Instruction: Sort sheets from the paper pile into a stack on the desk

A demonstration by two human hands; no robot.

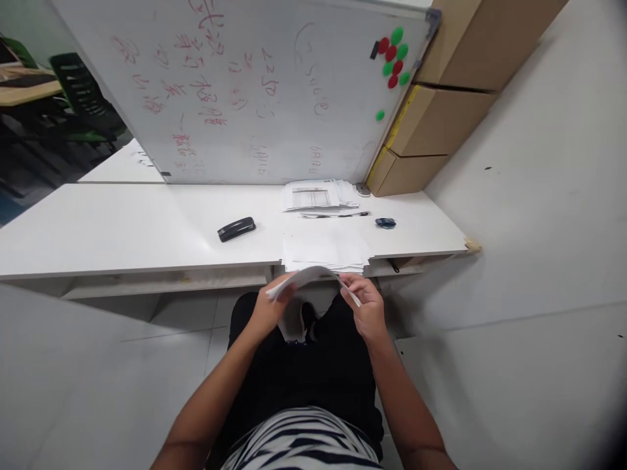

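Both of my hands hold a thin bundle of white paper sheets (308, 277) over my lap, just in front of the desk edge. My left hand (268, 312) grips its left end and my right hand (365, 308) pinches its right end; the sheets arch upward between them. Right behind, a stack of blank white paper (326, 249) lies at the front edge of the white desk (122, 228).
On the desk lie a black stapler (236, 228), a pile of printed papers (318, 194), a pen (337, 214) and a small dark blue object (385, 222). A whiteboard (255, 91) with red writing and magnets leans behind. Cardboard boxes (441, 85) stand at the right.
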